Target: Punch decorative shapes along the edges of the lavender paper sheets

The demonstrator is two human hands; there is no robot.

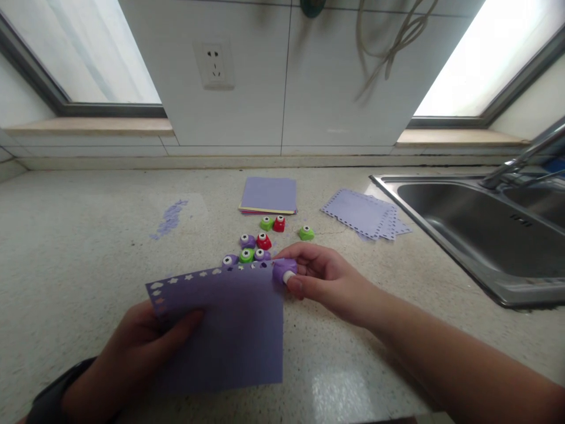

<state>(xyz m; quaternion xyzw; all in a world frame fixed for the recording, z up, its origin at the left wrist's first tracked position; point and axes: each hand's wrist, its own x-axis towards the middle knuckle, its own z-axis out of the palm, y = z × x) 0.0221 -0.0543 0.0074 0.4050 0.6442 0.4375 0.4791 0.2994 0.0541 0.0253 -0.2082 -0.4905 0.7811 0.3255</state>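
Note:
My left hand grips a sheet of purple paper near its left edge, thumb on top. Small shaped holes run along the sheet's top edge and a short way down its left side. At the sheet's top right corner, my right hand closes round a purple craft punch, thumb on its white button. The punch sits over the paper's edge; I cannot tell whether the button is pressed down. Just beyond the sheet stand several more punches in purple, green and red.
A stack of purple paper lies toward the back, with punched purple sheets fanned out to its right. Cut-out paper bits form a small heap at left. A steel sink with a faucet bounds the counter on the right.

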